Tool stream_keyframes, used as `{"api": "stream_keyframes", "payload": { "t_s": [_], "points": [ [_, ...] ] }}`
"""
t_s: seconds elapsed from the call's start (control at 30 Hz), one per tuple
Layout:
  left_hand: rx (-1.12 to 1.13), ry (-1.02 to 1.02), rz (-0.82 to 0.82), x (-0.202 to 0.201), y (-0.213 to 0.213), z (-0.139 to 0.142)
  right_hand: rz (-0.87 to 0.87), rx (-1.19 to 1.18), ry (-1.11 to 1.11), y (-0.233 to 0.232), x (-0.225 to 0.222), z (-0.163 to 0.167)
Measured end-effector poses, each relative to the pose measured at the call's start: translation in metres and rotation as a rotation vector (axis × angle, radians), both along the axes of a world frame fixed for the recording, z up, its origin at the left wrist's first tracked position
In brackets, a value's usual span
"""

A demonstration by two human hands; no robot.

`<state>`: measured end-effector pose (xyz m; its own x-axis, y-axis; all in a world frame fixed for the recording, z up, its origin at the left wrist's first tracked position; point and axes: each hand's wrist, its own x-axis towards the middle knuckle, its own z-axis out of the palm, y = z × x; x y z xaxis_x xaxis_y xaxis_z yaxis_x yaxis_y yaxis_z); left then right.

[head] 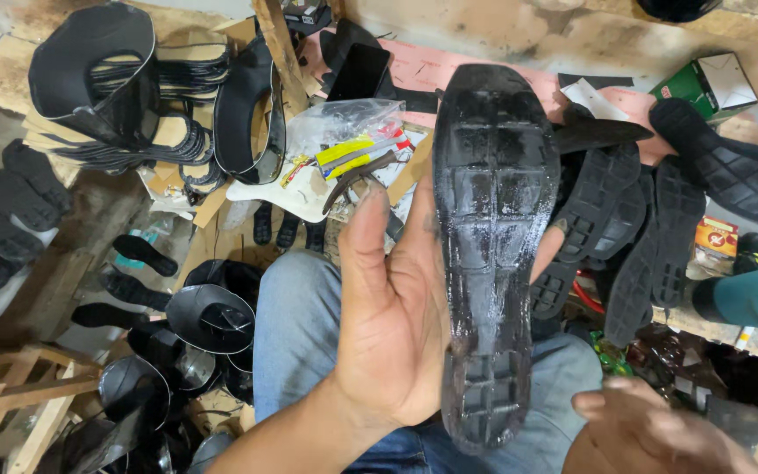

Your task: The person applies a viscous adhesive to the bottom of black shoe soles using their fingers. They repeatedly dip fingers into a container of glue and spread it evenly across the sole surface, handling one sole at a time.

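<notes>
Here the black shoe sole [493, 246] rests upright across the left hand [396, 325] fingers [547, 250].

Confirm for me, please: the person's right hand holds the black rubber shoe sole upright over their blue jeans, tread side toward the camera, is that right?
Not quite: the head view shows the left hand holding the black rubber shoe sole over the blue jeans, tread toward the camera. The right hand sits lower right, apart from it.

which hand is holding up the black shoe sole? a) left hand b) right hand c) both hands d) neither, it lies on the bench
a: the left hand cradles the black shoe sole upright from behind, thumb along its left edge, while the right hand sits low at the bottom right, apart from the sole.
</notes>
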<state>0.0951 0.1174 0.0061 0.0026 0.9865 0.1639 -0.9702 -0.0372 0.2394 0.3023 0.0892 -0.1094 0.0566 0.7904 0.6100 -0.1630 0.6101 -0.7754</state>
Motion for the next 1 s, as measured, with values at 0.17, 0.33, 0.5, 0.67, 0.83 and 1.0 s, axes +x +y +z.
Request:
{"api": "stream_keyframes", "payload": {
  "t_s": [0.17, 0.33, 0.5, 0.67, 0.83, 1.0],
  "points": [
    [-0.003, 0.107, 0.072, -0.002, 0.000, -0.007, -0.100, 0.148, -0.344, -0.008, -0.017, 0.015],
    [-0.001, 0.123, 0.069, -0.008, -0.002, -0.014, -0.237, 0.192, -0.668, -0.008, -0.044, 0.035],
    [-0.037, 0.168, 0.104, -0.012, 0.000, -0.022, -0.248, 0.071, -0.861, -0.023, -0.035, 0.005],
    [-0.030, 0.075, 0.043, -0.019, 0.000, -0.027, 0.056, -0.238, -0.164, -0.011, -0.009, -0.020],
    [0.040, -0.052, 0.008, -0.026, -0.004, -0.025, 0.742, -0.367, -0.227, 0.045, 0.036, 0.015],
    [0.011, -0.085, -0.001, -0.029, -0.008, -0.018, -0.076, -0.283, -0.114, -0.021, -0.029, -0.006]
  ]
}}
